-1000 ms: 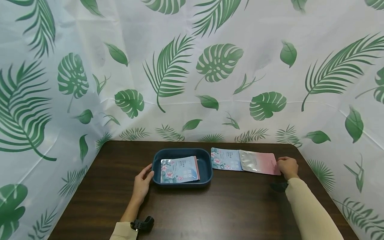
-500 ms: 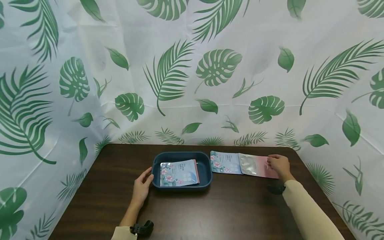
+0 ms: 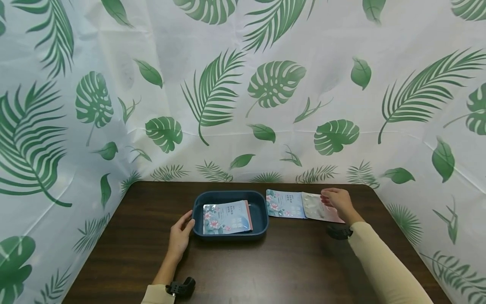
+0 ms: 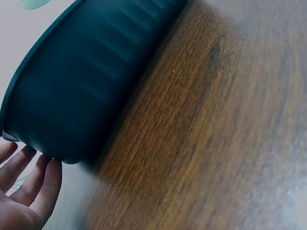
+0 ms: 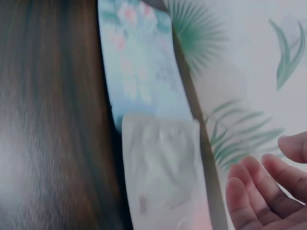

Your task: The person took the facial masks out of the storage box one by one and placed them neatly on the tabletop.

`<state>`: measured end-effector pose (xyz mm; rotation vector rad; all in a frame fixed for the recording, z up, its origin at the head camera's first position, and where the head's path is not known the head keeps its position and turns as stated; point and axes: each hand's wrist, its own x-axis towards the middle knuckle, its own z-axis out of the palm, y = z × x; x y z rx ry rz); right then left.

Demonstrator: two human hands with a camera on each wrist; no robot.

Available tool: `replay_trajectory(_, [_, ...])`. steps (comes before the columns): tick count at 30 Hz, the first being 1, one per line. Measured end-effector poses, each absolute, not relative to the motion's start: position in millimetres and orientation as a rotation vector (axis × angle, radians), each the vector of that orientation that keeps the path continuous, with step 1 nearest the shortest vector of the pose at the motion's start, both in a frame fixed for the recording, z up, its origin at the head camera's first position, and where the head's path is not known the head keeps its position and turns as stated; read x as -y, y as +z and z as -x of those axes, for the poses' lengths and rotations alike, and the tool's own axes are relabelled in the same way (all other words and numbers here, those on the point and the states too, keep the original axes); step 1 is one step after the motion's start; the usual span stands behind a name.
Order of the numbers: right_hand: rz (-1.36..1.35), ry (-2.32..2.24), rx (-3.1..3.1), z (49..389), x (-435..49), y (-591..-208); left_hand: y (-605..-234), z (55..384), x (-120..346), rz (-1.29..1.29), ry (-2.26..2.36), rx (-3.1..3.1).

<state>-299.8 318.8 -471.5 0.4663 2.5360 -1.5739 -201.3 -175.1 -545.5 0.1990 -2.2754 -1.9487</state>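
Left hand (image 3: 179,237) was closest, fingers just chilling against the navy tray (image 3: 260,215) holding a floral pouch (image 3: 226,218). Right hand (image 3: 339,203) just drifted left over the silver-pink pouch (image 3: 313,207), fingers loose, gripping nothing, so that one stayed on the counter (image 3: 243,268).

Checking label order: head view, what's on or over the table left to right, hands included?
Left hand → dark blue tray → blue floral packet lying outside it → silver-and-pink packet → right hand.
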Motion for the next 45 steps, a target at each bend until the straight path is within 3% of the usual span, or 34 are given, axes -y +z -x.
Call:
replay_trajectory(6, [-0.39,-1.609,-2.472,302.3,-304.6,-463.8,-531.7,198.7,173.2,-0.23,-1.972,2.282])
replay_trajectory(11, [-0.345,-1.605,-2.446,303.0,-289.4,-455.8,-546.8,204.6,175.9,-0.219,-1.929,2.29])
replay_trajectory(45, [-0.013,-1.656,-2.264,298.8,-169.6,-440.6,-548.1,201.2,172.5,-0.221,-1.898,2.282])
